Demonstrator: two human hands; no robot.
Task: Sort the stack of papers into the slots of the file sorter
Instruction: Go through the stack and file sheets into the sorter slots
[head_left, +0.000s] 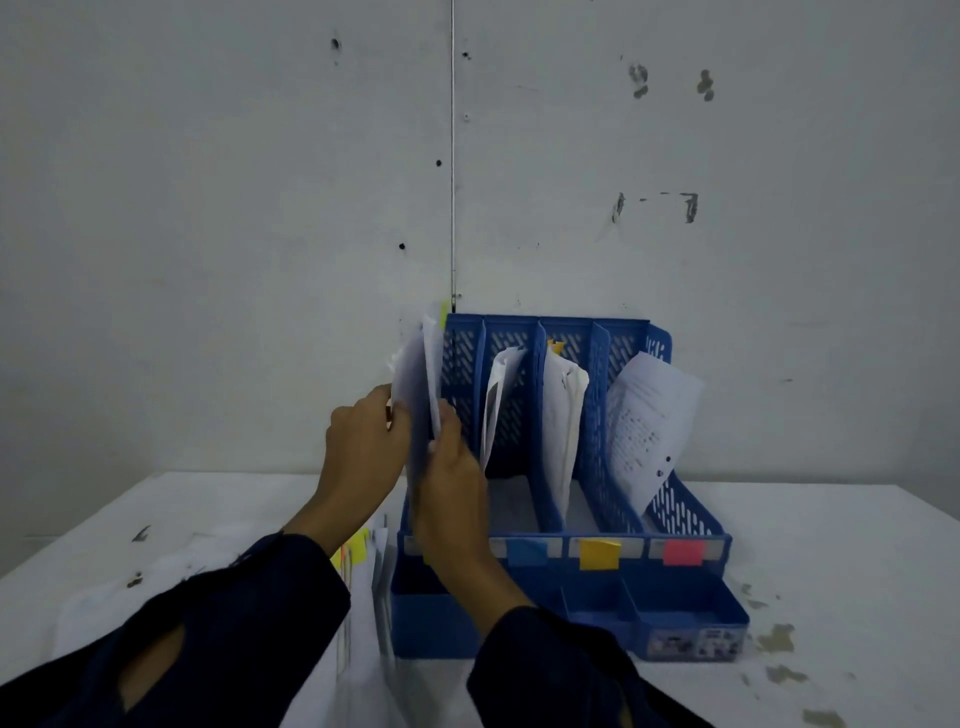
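Papers (418, 395) stand upright at the leftmost slot of the blue file sorter (685, 525), gripped between both hands. Left hand (363, 447) pinches the sheets' left edge, fingers curled round them. Right hand (452, 483) holds the right side of the same sheets, thumb up against the paper, other fingers hidden behind it. A yellow-green tab (444, 313) sticks up above the fingers at the top of the held sheets. Whether the bottom edge is already inside the slot cannot be told; the hands cover it. Right of the right-hand fingers, the second slot holds a curled sheet (498, 400), the third a thicker white bundle (563, 431), the fourth a printed page (649, 415) leaning right. Below the hands, the sorter's front rail carries a blue label (525, 552), yellow label (599, 554) and pink label (683, 552). More loose sheets with coloured tabs (358, 551) lie on the white table (831, 545), under the left wrist. Dark sleeves cover both forearms.
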